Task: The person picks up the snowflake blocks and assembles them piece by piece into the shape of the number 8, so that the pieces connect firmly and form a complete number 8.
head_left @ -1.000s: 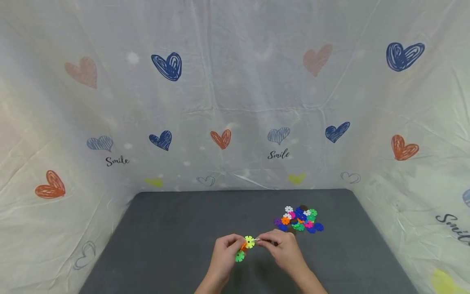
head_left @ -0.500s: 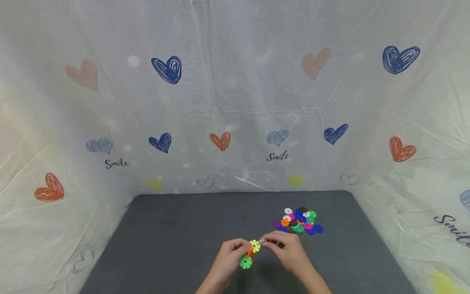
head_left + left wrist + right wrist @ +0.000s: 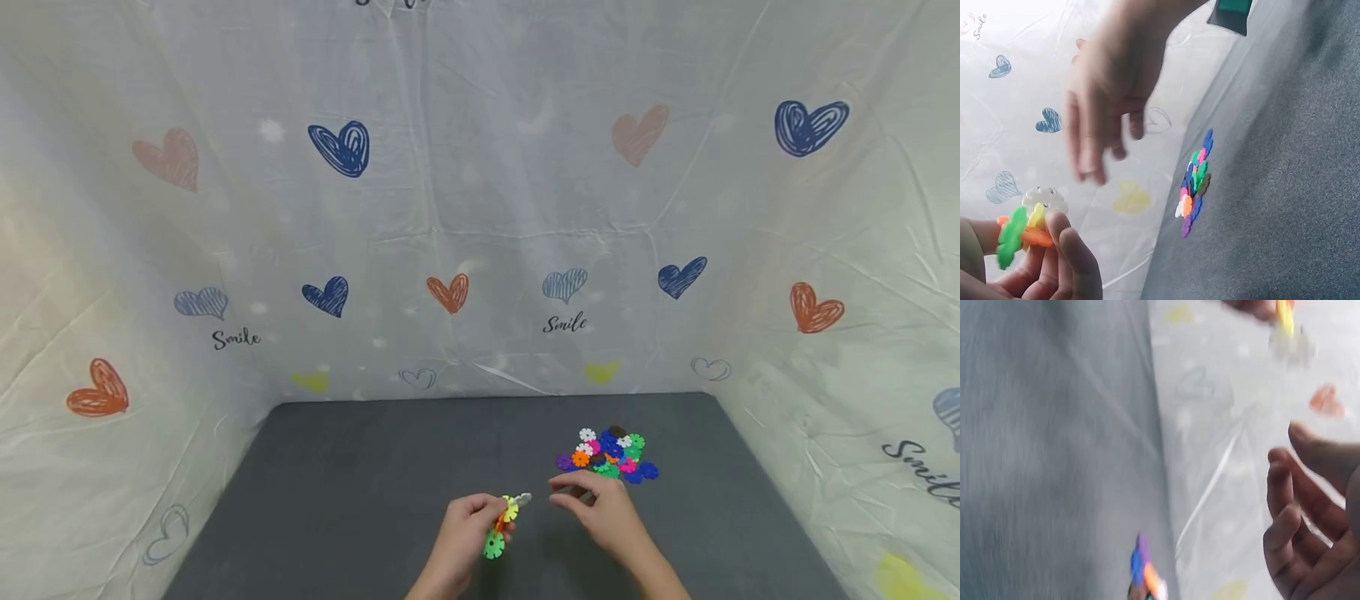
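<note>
With my left hand [image 3: 467,525] I pinch 1 joined chain of green, orange, yellow and white discs [image 3: 499,526] between thumb and bent fingers. To its right, my right hand [image 3: 600,510] holds 0 pieces, fingers loosely curved, a small gap to the thumb; beyond lies a pile of coloured discs [image 3: 611,452].

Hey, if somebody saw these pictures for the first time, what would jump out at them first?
Probably the bright pile of flower-shaped discs on the dark table, just beyond the right hand. Next, the joined green, orange, yellow and white discs held in the left hand, near the table's front. Behind everything, a pale sheet carries colorful hearts.
</note>
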The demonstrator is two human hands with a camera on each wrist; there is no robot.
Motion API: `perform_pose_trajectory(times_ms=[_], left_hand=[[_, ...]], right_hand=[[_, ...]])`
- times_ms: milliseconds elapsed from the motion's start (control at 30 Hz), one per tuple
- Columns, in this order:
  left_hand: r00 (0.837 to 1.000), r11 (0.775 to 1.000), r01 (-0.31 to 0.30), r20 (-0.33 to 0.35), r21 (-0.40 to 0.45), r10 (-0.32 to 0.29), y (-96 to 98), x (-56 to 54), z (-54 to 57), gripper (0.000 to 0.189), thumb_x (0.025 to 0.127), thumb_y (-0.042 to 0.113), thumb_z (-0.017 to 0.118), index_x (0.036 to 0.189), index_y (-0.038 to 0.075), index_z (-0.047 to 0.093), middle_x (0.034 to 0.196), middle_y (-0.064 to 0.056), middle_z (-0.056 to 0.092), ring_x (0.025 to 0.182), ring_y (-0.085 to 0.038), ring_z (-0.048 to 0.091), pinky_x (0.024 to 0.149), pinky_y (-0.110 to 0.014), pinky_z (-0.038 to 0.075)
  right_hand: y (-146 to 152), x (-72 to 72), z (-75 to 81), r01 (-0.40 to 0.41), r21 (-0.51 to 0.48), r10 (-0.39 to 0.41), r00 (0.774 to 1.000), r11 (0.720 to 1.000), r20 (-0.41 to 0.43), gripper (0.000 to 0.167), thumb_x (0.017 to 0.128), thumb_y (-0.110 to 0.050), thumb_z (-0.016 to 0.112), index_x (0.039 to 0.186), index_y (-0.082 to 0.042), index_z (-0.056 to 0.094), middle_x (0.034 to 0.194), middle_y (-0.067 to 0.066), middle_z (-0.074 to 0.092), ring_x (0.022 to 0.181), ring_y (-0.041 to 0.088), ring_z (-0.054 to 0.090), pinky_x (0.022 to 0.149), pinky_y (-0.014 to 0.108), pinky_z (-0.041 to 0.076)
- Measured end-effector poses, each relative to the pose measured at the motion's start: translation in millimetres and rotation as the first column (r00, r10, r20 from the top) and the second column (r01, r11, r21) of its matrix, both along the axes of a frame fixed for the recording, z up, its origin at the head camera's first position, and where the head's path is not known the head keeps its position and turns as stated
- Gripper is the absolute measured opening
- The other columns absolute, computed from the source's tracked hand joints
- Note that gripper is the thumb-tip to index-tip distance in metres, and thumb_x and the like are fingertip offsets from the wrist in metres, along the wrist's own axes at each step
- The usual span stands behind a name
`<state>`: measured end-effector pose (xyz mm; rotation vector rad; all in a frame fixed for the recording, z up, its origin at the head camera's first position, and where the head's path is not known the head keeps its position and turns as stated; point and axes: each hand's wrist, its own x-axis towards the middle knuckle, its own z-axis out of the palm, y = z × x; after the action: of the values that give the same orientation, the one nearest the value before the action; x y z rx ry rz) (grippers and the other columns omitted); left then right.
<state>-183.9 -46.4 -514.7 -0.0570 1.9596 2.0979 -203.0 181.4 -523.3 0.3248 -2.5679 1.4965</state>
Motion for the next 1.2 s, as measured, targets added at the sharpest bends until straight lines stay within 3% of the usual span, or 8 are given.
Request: perform_pose_trajectory(times_ms=[133, 300, 400, 467, 667, 867, 1067, 1200], left_hand=[[1.0, 0.998, -0.019, 0.018, 0.062, 0.017, -2.0, -0.7, 1.1, 0.024, 0.099, 0.018, 0.062, 0.097, -0.006, 0.066, 0.074, -0.005, 0.068, 0.061, -0.012, 0.068, 0.055, -0.023, 0.054], [0.998, 0.996, -0.039, 0.048, 0.082, 0.035, -4.8, -0.7, 3.8, 0.021, 0.099, 0.017, 0.062, 0.101, -0.004, 0.063, 0.08, -0.007, 0.072, 0.07, -0.015, 0.072, 0.061, -0.026, 0.058], [0.998, 0.995, -0.044, 0.05, 0.087, 0.039, -5.7, -1.8, 4.2, 0.02, 0.099, 0.017, 0.062, 0.101, -0.003, 0.062, 0.081, -0.007, 0.072, 0.072, -0.017, 0.073, 0.063, -0.028, 0.059], [0.998, 0.995, -0.044, 0.047, 0.089, 0.04, -5.9, -2.6, 4.3, 0.019, 0.099, 0.016, 0.061, 0.101, -0.003, 0.061, 0.081, -0.008, 0.072, 0.073, -0.018, 0.074, 0.063, -0.028, 0.059], [0.998, 0.995, -0.042, 0.052, 0.094, 0.037, -5.8, -2.2, 4.8, 0.019, 0.099, 0.016, 0.062, 0.101, -0.003, 0.061, 0.082, -0.009, 0.072, 0.073, -0.018, 0.074, 0.065, -0.029, 0.06], [0.998, 0.995, -0.034, 0.061, 0.095, 0.029, -3.6, -3.3, 1.7, 0.017, 0.099, 0.015, 0.061, 0.1, -0.002, 0.061, 0.082, -0.008, 0.072, 0.073, -0.016, 0.073, 0.065, -0.028, 0.059], [0.999, 0.996, -0.033, 0.043, 0.08, 0.03, -3.4, -4.8, 0.5, 0.018, 0.099, 0.016, 0.06, 0.1, -0.002, 0.062, 0.082, -0.009, 0.073, 0.071, -0.016, 0.073, 0.063, -0.028, 0.059], [0.999, 0.997, -0.028, 0.042, 0.065, 0.025, -3.6, -4.7, 2.3, 0.019, 0.099, 0.016, 0.06, 0.1, -0.002, 0.063, 0.082, -0.009, 0.073, 0.069, -0.016, 0.073, 0.061, -0.028, 0.058]], right_hand=[[27, -14.8, -12.1, 0.185, 0.067, -0.19, 0.979, 0.98, 0.074, 0.017, 0.086, -0.018, 0.08, 0.103, -0.019, 0.078, 0.095, -0.003, 0.077, 0.081, 0.009, 0.07, 0.066, 0.024, 0.055], [69, -32.5, -35.1, 0.355, 0.205, -0.383, 0.917, 0.912, 0.112, 0.032, 0.091, -0.018, 0.076, 0.119, -0.003, 0.072, 0.111, 0.016, 0.074, 0.094, 0.032, 0.071, 0.07, 0.039, 0.058], [90, -40.3, -47.4, 0.399, 0.28, -0.447, 0.884, 0.873, 0.137, 0.039, 0.094, -0.015, 0.072, 0.128, 0.004, 0.064, 0.121, 0.028, 0.065, 0.098, 0.04, 0.066, 0.074, 0.049, 0.056], [100, -45.1, -53.5, 0.391, 0.324, -0.455, 0.877, 0.861, 0.151, 0.043, 0.096, -0.015, 0.068, 0.133, 0.005, 0.059, 0.126, 0.033, 0.059, 0.103, 0.044, 0.062, 0.08, 0.054, 0.053], [112, -52.8, -65.7, 0.325, 0.401, -0.415, 0.896, 0.857, 0.16, 0.044, 0.098, -0.011, 0.064, 0.136, 0.008, 0.056, 0.134, 0.04, 0.049, 0.125, 0.058, 0.045, 0.103, 0.067, 0.039], [116, -51.9, -69.0, 0.356, 0.411, -0.447, 0.883, 0.839, 0.146, 0.041, 0.094, -0.009, 0.069, 0.131, 0.007, 0.061, 0.108, 0.028, 0.063, 0.103, 0.045, 0.06, 0.088, 0.06, 0.048], [114, -51.2, -64.3, 0.371, 0.38, -0.467, 0.861, 0.847, 0.2, 0.03, 0.093, -0.014, 0.072, 0.113, 0.007, 0.066, 0.087, 0.014, 0.061, 0.079, 0.028, 0.056, 0.069, 0.043, 0.048], [110, -45.3, -56.0, 0.396, 0.35, -0.483, 0.85, 0.849, 0.211, 0.025, 0.093, -0.022, 0.073, 0.1, 0.002, 0.068, 0.081, 0.008, 0.063, 0.074, 0.023, 0.056, 0.063, 0.037, 0.045]])
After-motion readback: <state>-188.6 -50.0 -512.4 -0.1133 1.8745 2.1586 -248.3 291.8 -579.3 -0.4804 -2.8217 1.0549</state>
